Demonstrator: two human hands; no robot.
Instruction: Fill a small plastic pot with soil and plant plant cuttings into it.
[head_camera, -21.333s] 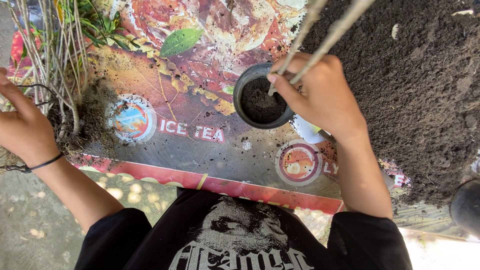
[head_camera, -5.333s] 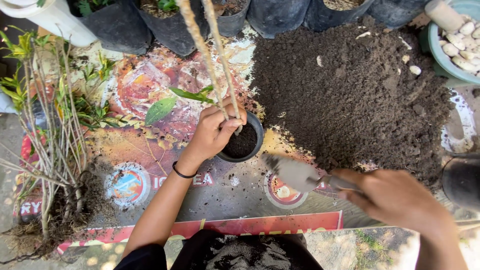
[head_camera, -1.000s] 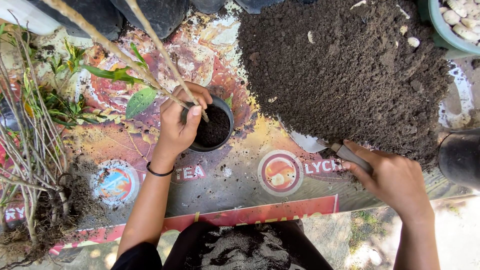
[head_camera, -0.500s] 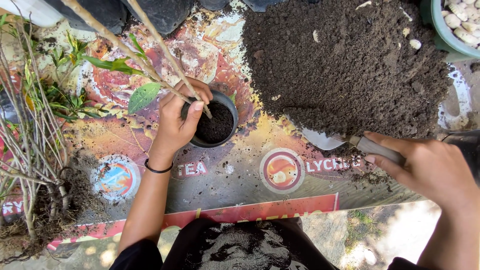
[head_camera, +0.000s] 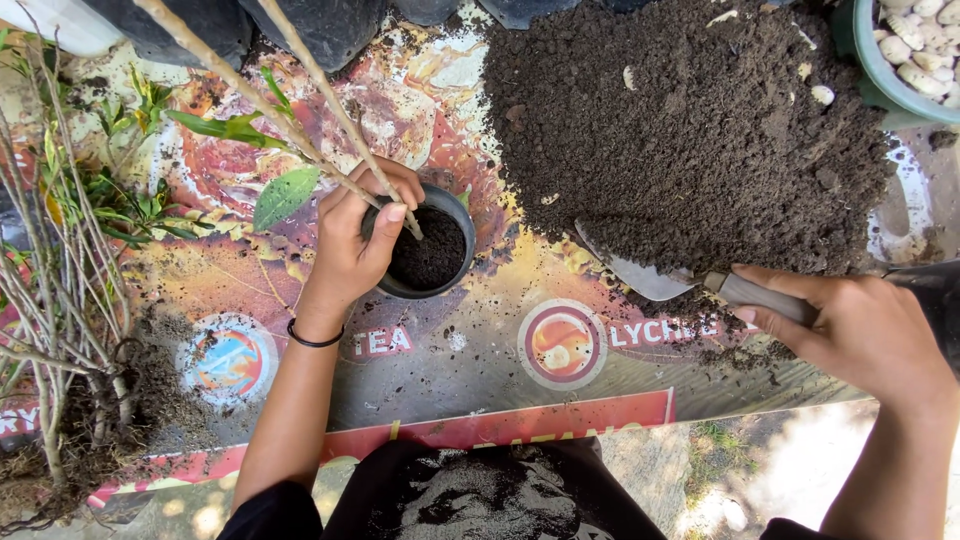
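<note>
Printed mat (head_camera: 470, 350) outdoors, soil heap (head_camera: 690, 140); left hand (head_camera: 355, 235) pinching cuttings (head_camera: 300, 110), right hand (head_camera: 860, 330) gripping trowel (head_camera: 690, 280)

Soil heap (head_camera: 700, 130) crowding pot (head_camera: 430, 255)

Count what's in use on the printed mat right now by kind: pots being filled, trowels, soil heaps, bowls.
Small black plastic pot of soil, steadied with its stems by the left hand: 1
Metal trowel, in the right hand: 1
Dark soil heap: 1
Green bowl of pale pebbles: 1
Total: 4
</note>
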